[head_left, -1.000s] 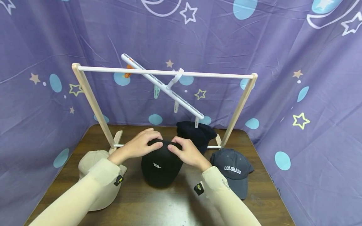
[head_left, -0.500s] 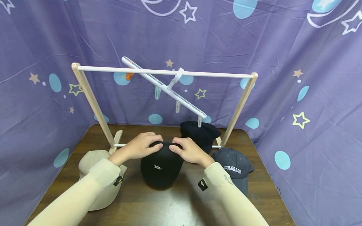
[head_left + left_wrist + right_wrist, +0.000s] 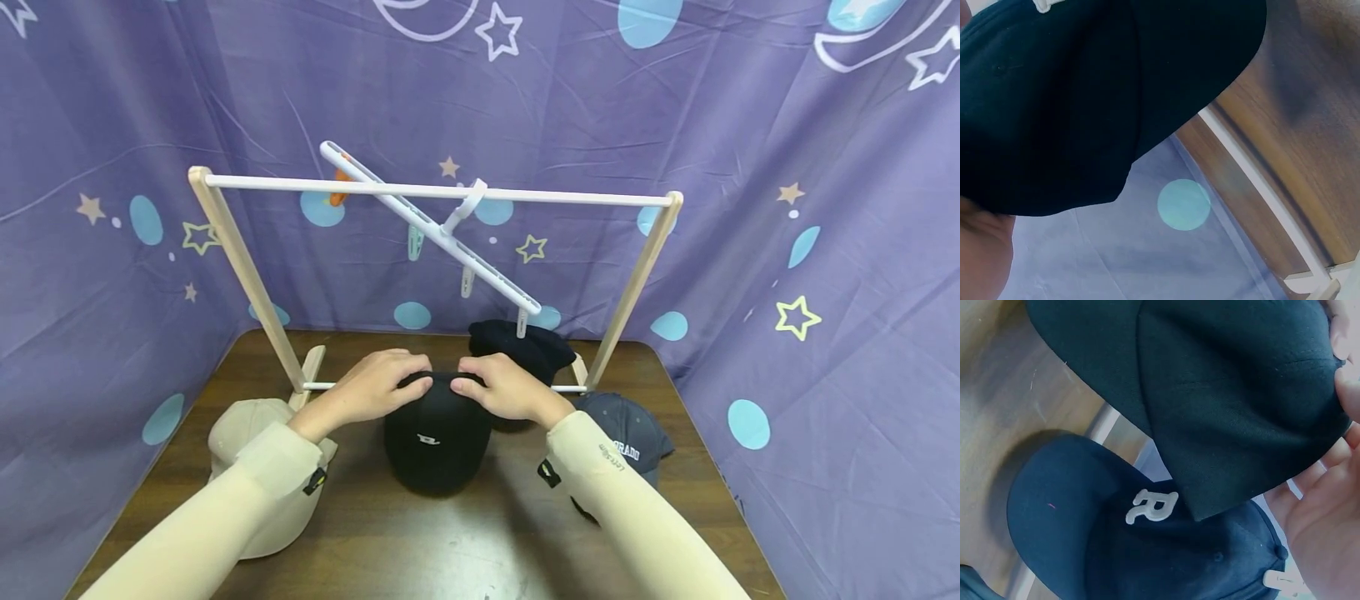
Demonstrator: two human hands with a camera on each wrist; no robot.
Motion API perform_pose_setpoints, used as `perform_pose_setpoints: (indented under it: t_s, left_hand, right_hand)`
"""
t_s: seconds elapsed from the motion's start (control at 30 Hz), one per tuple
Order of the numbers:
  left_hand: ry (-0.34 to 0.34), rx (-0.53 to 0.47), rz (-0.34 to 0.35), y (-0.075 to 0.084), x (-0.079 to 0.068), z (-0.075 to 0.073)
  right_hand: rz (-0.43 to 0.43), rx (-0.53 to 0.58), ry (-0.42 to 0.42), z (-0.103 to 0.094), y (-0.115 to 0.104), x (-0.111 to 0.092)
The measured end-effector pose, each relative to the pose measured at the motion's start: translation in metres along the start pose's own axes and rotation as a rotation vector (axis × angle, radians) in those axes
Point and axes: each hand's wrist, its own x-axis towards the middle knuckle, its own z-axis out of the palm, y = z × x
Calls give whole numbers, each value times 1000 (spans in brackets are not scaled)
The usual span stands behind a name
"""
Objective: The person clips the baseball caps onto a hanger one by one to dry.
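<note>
The grip of the left hand [image 3: 375,387] is closed on the upper edge of the black cap [image 3: 438,458], thumb on the near face and fingers over the edge. The grip of the right hand [image 3: 513,387] holds the same edge in the same manner, just beside the left. The black cap is thus suspended between both hands, in front of the rack [image 3: 249,279]; the inside of its crown is hidden. Contact with the worktop [image 3: 450,550] cannot be determined.

The rack's upper bar [image 3: 600,197] carries one white hanger [image 3: 405,208], set obliquely across it. Clips fitted to the hanger: orange clip [image 3: 340,190], mint clip [image 3: 415,242], light clip [image 3: 467,282], end clip [image 3: 522,323]. The end clip retains the edge of the navy cap [image 3: 536,352], marked with a white "R" [image 3: 1152,506].

The worktop supports the beige cap [image 3: 242,423] at left, partly covered by the left sleeve [image 3: 198,517], and the lettered grey cap [image 3: 618,421] at right, partly behind the right sleeve [image 3: 645,517].
</note>
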Motion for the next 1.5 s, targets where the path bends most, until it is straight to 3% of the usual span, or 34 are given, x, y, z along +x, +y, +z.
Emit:
perform_pose_setpoints:
  t_s: [0.43,0.7,1.1,1.5]
  left_hand:
    - [103,69,-41,4,6,-2]
    - [132,94,-76,4,10,-7]
    - [162,117,-55,7,22,-18]
    - [214,165,-86,11,33,-26]
  right_hand:
    - [43,-15,0,-7,0,7]
    - [87,-21,-13,-13,0,12]
    - [107,-50,-9,-31,0,21]
    - [135,-44,6,-42,1,26]
